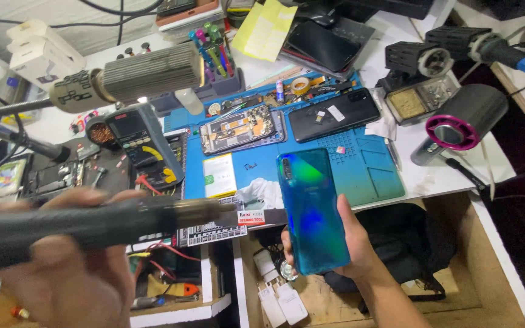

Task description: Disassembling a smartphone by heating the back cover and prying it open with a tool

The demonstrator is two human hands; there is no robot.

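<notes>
Two hands are at work over a cluttered repair bench. The right hand point(341, 243) is wrapped around the lower part of a phone point(311, 209), holding it back-up and nearly upright, its glossy blue-green shell catching the light, just in front of the bench edge. The left hand point(62, 267), blurred and close to the camera, grips a dark tool point(92, 225) that runs almost level from the left edge, its metal tip ending near the phone's left side but not touching it. Behind the phone lies a blue mat point(372, 170); on it rest an opened phone frame point(238, 129), a black phone point(334, 113) lying flat beside that, a white-and-yellow battery point(220, 175) and a crumpled tissue point(261, 193). A multimeter point(144, 140) sits left of the mat. A ribbed lamp head point(150, 73) on a flexible arm hangs over the left of the bench. At the far right lies a grey cylinder with a pink ring point(457, 124).
</notes>
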